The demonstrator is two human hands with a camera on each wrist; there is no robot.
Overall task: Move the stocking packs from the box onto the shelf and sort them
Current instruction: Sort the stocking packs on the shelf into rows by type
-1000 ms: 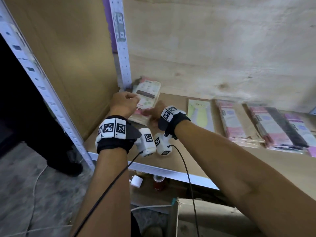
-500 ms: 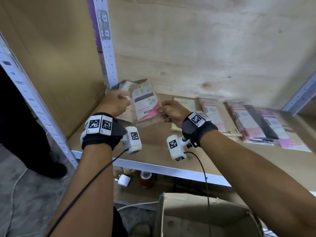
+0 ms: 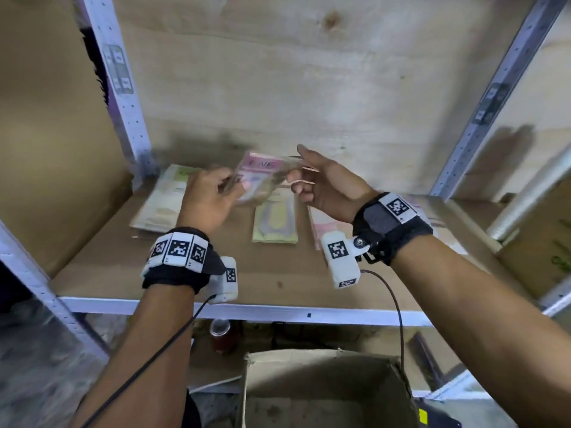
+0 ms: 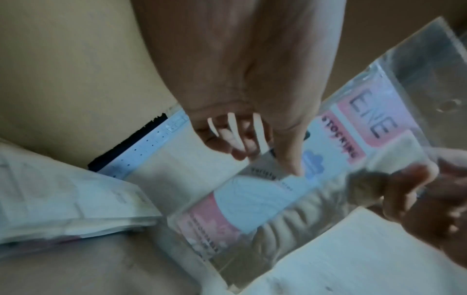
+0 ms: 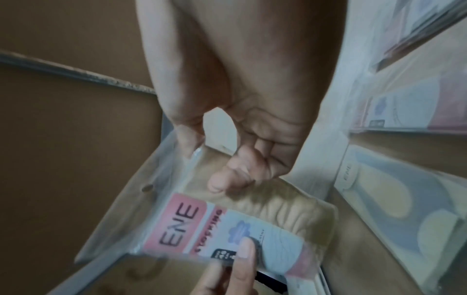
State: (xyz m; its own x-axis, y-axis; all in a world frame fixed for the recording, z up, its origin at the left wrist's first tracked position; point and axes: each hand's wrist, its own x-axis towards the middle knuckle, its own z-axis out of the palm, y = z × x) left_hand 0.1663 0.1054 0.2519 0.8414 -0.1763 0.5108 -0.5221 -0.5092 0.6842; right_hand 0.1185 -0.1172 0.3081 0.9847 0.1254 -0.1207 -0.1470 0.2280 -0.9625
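Above the shelf, I am holding one pink stocking pack in the air: my left hand pinching its left side, my right hand pinching its top edge. The wrist views are showing its ENE label, blurred in the head view.

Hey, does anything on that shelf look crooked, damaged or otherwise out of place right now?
Mostly tidy. The left stack lies fanned and skewed, unlike the straight yellow pack. The pink pack, held between left hand and right hand, looks undamaged.
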